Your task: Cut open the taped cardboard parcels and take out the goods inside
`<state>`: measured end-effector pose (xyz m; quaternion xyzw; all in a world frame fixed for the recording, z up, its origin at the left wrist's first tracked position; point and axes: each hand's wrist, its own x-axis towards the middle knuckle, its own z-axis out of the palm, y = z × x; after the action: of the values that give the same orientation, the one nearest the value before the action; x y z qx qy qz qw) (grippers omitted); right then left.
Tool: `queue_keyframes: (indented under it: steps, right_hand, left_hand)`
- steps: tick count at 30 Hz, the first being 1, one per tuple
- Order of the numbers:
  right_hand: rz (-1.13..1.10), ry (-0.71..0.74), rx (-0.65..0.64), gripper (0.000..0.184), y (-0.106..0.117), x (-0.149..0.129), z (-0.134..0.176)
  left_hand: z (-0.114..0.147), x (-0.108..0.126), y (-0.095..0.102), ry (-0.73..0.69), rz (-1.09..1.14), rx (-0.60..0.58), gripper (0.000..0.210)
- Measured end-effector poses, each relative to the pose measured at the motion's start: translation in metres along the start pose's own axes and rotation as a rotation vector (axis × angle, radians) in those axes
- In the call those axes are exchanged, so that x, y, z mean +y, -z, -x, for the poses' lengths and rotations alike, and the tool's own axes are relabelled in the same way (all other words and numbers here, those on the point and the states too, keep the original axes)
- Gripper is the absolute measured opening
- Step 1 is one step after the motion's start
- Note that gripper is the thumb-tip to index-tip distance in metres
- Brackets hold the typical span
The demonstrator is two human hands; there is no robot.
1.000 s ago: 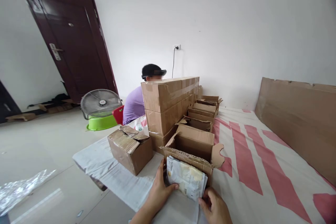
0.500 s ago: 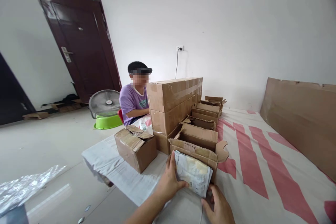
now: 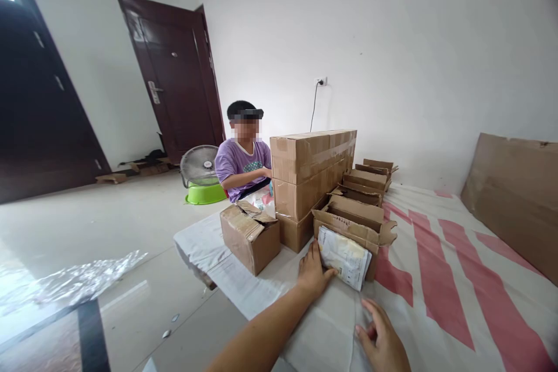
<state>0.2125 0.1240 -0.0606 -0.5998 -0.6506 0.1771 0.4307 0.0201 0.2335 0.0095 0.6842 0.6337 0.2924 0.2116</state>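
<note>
A stack of white printed packets (image 3: 343, 257) stands on edge, tilted against the near side of an open cardboard box (image 3: 320, 226). My left hand (image 3: 314, 272) rests at the packets' left edge, its thumb stretched out along the bottom and its fingers apart. It touches the stack without wrapping round it. My right hand (image 3: 381, 337) is lower right of the packets, a small gap away, with loosely bent fingers and nothing between them. Left of the packets is a closed, taped carton (image 3: 250, 238) with a torn top flap.
Taped cartons (image 3: 290, 160) stand piled in a row, with several open boxes (image 3: 366, 177) alongside. A person in a purple shirt (image 3: 244, 165) sits behind the pile. A large cardboard sheet (image 3: 510, 197) leans at right. A fan (image 3: 198, 165) stands by a green basin (image 3: 204, 193).
My right hand has come away from the packets, down and to the right. The left hand still touches them, its grip loosened. The view has swung left.
</note>
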Motion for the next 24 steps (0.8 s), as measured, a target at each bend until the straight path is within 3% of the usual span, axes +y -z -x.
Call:
queue_keyframes:
  steps: [4, 8, 11, 14, 16, 18, 21, 24]
  right_hand:
    - [-0.014, 0.028, -0.005, 0.041, -0.004, 0.010, 0.000]
    - [-0.033, 0.030, -0.010, 0.033, -0.003, 0.004, 0.003]
    - [-0.041, 0.004, 0.024, 0.031, -0.002, -0.009, 0.007]
    - [-0.040, -0.020, 0.035, 0.030, -0.001, -0.019, 0.011]
    - [-0.030, -0.010, 0.024, 0.029, 0.000, -0.023, 0.013]
    - [-0.007, 0.006, 0.001, 0.028, 0.003, -0.025, 0.013]
    - [0.054, 0.004, -0.079, 0.028, 0.008, -0.025, 0.011]
    - [0.088, 0.011, -0.184, 0.029, 0.013, -0.024, 0.008]
  left_hand:
    - [0.015, -0.008, 0.005, -0.041, -0.056, -0.068, 0.097]
    - [0.042, -0.031, 0.030, -0.142, -0.129, -0.212, 0.082]
    - [0.071, -0.061, 0.052, -0.202, -0.156, -0.215, 0.066]
    - [0.100, -0.093, 0.071, -0.220, -0.119, -0.136, 0.058]
    - [0.111, -0.111, 0.085, -0.222, -0.024, -0.079, 0.042]
    - [0.112, -0.126, 0.103, -0.137, 0.106, 0.066, 0.028]
    - [0.092, -0.145, 0.139, 0.137, 0.218, 0.402, 0.027]
    - [0.052, -0.162, 0.184, 0.281, 0.219, 0.599, 0.032]
